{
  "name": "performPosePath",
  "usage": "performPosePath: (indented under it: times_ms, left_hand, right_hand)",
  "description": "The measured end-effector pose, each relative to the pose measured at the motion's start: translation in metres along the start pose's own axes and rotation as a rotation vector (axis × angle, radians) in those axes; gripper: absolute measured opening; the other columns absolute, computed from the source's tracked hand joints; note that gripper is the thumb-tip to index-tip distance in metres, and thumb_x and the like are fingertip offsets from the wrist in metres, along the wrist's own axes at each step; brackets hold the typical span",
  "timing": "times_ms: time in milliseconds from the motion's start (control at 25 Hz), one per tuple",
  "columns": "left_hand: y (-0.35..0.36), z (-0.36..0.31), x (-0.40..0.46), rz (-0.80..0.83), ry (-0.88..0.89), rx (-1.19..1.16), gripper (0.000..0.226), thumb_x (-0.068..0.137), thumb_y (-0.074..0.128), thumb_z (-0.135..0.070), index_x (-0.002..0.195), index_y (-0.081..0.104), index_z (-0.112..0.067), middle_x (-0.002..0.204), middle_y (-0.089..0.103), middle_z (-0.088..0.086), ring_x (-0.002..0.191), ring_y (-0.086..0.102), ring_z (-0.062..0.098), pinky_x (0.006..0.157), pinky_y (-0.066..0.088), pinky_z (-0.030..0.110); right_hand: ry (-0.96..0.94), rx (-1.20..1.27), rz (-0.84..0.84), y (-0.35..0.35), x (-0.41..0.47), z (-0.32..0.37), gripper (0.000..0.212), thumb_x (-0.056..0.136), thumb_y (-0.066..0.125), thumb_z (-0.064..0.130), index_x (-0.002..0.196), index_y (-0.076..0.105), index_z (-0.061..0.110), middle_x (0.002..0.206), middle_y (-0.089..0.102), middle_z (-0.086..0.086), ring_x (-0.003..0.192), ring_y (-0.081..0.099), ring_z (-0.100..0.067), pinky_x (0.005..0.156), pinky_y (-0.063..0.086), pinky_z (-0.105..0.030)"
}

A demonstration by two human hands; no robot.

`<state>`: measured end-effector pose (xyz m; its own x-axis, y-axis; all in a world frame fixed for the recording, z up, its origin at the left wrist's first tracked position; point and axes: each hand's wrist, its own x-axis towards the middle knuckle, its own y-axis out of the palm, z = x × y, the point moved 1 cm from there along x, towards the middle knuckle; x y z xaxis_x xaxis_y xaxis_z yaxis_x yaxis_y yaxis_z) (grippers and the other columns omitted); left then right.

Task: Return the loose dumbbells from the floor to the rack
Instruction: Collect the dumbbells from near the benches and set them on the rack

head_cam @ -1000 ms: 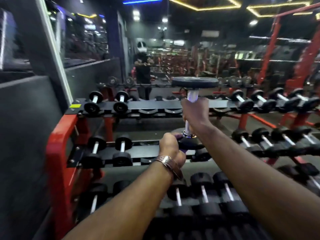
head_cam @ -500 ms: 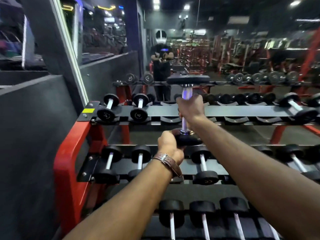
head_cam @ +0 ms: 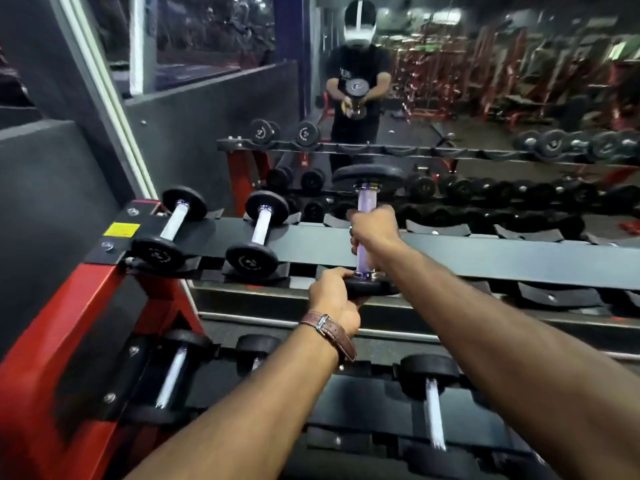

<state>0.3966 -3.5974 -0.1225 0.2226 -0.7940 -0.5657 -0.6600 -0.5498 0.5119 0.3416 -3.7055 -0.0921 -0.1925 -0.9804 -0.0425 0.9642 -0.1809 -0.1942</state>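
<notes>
I hold a black dumbbell (head_cam: 367, 178) with a chrome handle, tilted nearly upright, over the top shelf of the red and black rack (head_cam: 450, 252). My right hand (head_cam: 372, 228) grips the handle at its middle. My left hand (head_cam: 334, 294), with a brown watch strap on the wrist, grips the near black end plate from the left and below. The dumbbell hangs above the third cradle from the left, just right of two racked dumbbells (head_cam: 258, 233).
Another small dumbbell (head_cam: 169, 230) lies at the shelf's left end. Lower shelves carry more dumbbells (head_cam: 431, 393). A wall mirror behind the rack reflects a person (head_cam: 358, 84) and the gym. The red rack frame (head_cam: 69, 334) stands at left beside a grey wall.
The view has come closer to the rack and tipped down. Both hands have carried the dumbbell forward and lower, over the top shelf's third cradle.
</notes>
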Motion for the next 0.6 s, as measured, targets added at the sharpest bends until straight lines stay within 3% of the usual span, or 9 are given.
performPosePath:
  times_ms: [200,360,480,600]
  left_hand:
    - [0.036,-0.005,0.110,-0.089,0.019,0.098,0.013,0.076,0.058,0.001,0.088,0.063,-0.001,0.107,0.067,0.023,0.099,0.066,0.039,0.091,0.053,0.061]
    - [0.039,-0.001,0.174,-0.115,-0.022,0.178,0.018,0.074,0.058,-0.004,0.092,0.064,-0.003,0.111,0.066,0.022,0.104,0.066,0.037,0.089,0.054,0.061]
    - [0.040,-0.005,0.200,-0.084,-0.065,0.196,0.013,0.084,0.053,-0.004,0.094,0.061,-0.001,0.107,0.066,0.022,0.098,0.068,0.036,0.076,0.061,0.053]
    - [0.038,-0.011,0.211,-0.057,-0.098,0.194,0.017,0.088,0.050,-0.004,0.100,0.060,0.002,0.113,0.068,0.027,0.101,0.068,0.043,0.079,0.058,0.060]
  right_hand:
    - [0.092,-0.022,0.067,0.033,0.105,-0.039,0.019,0.081,0.061,0.013,0.067,0.050,0.007,0.049,0.051,-0.011,0.039,0.047,-0.022,0.047,0.044,-0.031]
    - [0.221,-0.030,0.075,0.061,0.164,-0.084,0.012,0.080,0.061,0.010,0.074,0.051,0.006,0.049,0.051,-0.010,0.041,0.050,-0.022,0.047,0.044,-0.031]
    - [0.349,-0.029,0.149,0.074,0.190,-0.104,0.005,0.083,0.058,0.004,0.086,0.054,0.003,0.052,0.050,-0.011,0.040,0.047,-0.021,0.045,0.044,-0.029]
    - [0.445,-0.053,0.209,0.080,0.204,-0.108,0.006,0.085,0.054,0.001,0.091,0.056,0.003,0.053,0.049,-0.011,0.033,0.044,-0.018,0.044,0.045,-0.027]
